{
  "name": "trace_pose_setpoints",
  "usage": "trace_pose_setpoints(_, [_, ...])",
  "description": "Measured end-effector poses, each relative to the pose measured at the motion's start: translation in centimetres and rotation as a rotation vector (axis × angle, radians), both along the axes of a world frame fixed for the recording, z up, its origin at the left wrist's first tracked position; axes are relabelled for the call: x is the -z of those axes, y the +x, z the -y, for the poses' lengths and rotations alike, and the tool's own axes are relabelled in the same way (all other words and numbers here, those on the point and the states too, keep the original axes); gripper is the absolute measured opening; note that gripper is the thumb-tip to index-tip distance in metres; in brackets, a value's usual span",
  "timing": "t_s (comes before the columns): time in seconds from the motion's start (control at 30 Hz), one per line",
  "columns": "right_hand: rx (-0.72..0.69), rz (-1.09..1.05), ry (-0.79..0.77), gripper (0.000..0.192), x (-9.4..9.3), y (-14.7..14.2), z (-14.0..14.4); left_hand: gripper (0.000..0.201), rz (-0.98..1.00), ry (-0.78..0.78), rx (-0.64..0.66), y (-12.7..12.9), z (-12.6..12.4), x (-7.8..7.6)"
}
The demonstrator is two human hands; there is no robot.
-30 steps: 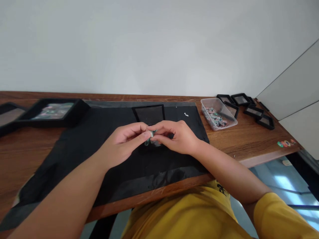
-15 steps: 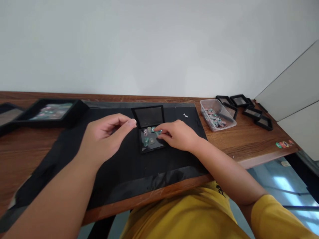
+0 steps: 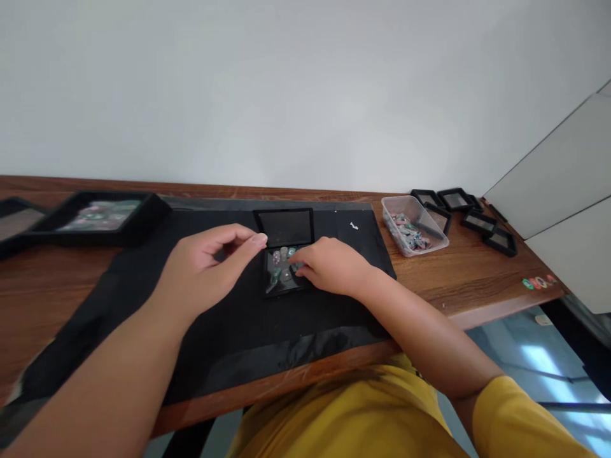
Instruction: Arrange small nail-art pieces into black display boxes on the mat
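Note:
A small black hinged display case (image 3: 266, 280) lies opened on the black mat (image 3: 267, 337), its windowed lid (image 3: 286, 227) tipped back toward the wall. Several small glossy pieces in green, pink and clear tones, shaped like press-on nails (image 3: 275, 275), lie on its film. My right hand (image 3: 329, 264) reaches in from the right, thumb and forefinger slightly apart over the pieces; its palm covers the case's right side. To the left of the case, my left hand (image 3: 214, 267) hovers with thumb and forefinger pinched together. Whatever is between those fingertips is too small to make out.
A clear plastic tub (image 3: 414, 226) of similar pieces stands right of the mat. Several black frames (image 3: 480, 221) lie beyond it. At the left is a larger black frame (image 3: 100, 216) holding pieces. White scraps (image 3: 354, 226) rest on the mat, and round stickers (image 3: 534, 283) near the table edge.
My right hand has shifted slightly left and down over the pieces. The left hand has edged right, still pinched. The view has moved a little.

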State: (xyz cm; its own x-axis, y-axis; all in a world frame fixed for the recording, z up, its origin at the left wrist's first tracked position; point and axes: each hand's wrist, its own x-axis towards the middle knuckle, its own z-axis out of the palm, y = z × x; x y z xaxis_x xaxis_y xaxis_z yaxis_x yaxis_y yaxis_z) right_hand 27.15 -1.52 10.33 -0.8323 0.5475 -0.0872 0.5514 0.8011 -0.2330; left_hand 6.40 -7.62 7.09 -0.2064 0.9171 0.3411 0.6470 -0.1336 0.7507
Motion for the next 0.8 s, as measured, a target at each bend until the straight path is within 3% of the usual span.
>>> trace_pose_setpoints(0.47, [-0.019, 0.088, 0.029, 0.018, -0.5, -0.6, -0.3, 0.034, 0.04, -0.021, 0.001, 0.2, -0.1, -0.4])
trace_pose_setpoints(0.8, [0.109, -0.161, -0.21, 0.032, 0.1, 0.8, -1.1, 0.035, 0.027, -0.011, 0.013, 0.3, 0.0, -0.8])
